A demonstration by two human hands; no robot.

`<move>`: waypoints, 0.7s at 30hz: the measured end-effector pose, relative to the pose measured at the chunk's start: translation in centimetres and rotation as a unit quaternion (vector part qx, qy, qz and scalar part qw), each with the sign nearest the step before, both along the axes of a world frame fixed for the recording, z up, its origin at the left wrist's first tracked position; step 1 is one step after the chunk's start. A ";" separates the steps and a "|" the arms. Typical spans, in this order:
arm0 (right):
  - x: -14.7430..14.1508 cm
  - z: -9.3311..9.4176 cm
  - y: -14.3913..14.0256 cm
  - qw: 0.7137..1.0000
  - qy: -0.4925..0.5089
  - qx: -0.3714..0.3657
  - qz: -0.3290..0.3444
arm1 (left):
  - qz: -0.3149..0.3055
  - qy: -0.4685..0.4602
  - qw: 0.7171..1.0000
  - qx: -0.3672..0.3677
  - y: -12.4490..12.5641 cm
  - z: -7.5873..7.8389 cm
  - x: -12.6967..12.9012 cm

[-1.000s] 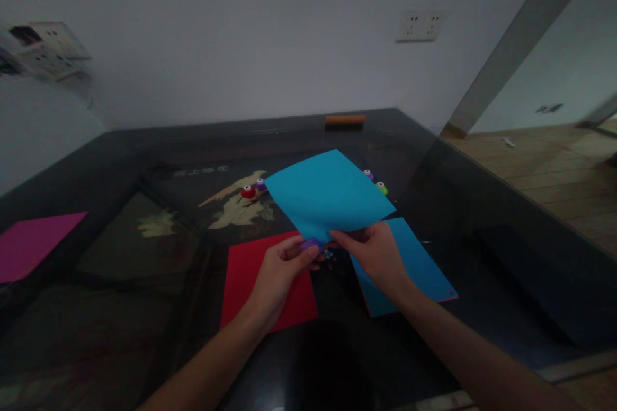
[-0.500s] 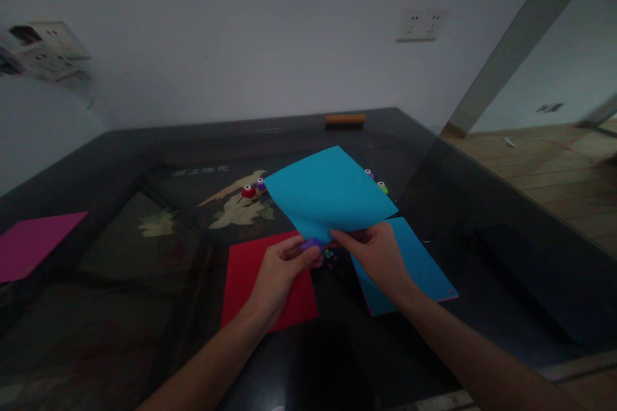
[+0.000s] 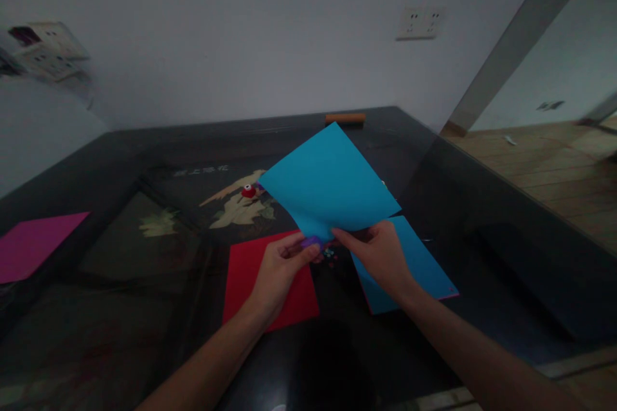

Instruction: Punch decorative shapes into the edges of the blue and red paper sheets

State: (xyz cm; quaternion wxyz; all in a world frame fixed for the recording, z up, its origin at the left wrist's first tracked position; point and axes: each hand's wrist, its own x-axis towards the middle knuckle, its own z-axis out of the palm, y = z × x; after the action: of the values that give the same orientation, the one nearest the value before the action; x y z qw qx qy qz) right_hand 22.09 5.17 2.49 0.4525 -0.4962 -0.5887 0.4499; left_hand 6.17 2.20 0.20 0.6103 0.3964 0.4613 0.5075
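Note:
A blue sheet of paper [image 3: 332, 173] is raised over the dark table, its far corner tilted up. My right hand [image 3: 378, 253] pinches the sheet's near edge between thumb and fingers. My left hand [image 3: 284, 266] is closed around a small purple craft punch [image 3: 312, 242], thumb pressed on it, and the sheet's near corner meets the punch. Whether the paper sits inside its slot is hidden. Tiny paper cut-outs [image 3: 330, 255] lie just below the hands. Under my left hand is a red sheet [image 3: 245, 270]; beneath my right is a stack of blue paper [image 3: 421, 266].
A red craft punch [image 3: 248, 191] stands behind on the left, with a purple one partly covered by the sheet. A pink sheet [image 3: 38, 244] lies far left. At the table's back edge is an orange-brown roll [image 3: 345, 118]. A dark flat object [image 3: 525, 276] lies right.
The blue sheet's far corner has tilted higher, and the sheet now covers more of the punches behind it. Both hands stay almost in place.

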 end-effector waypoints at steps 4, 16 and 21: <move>0.2 -0.1 0.0 1.000 -0.013 0.018 0.005 | 0.013 -0.001 1.000 -0.005 0.0 0.0 0.2; 0.2 -0.5 0.1 0.998 -0.050 0.031 0.005 | -0.003 -0.039 0.999 -0.017 0.1 -0.2 0.5; 0.3 -0.8 0.3 0.999 -0.044 0.028 0.004 | 0.013 -0.069 0.996 -0.046 0.2 -0.1 0.7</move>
State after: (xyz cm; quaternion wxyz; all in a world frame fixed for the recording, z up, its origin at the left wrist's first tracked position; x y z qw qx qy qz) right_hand 22.42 5.52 1.65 0.4380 -0.5000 -0.6223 0.4133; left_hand 6.84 2.37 0.05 0.6515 0.3261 0.4463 0.5197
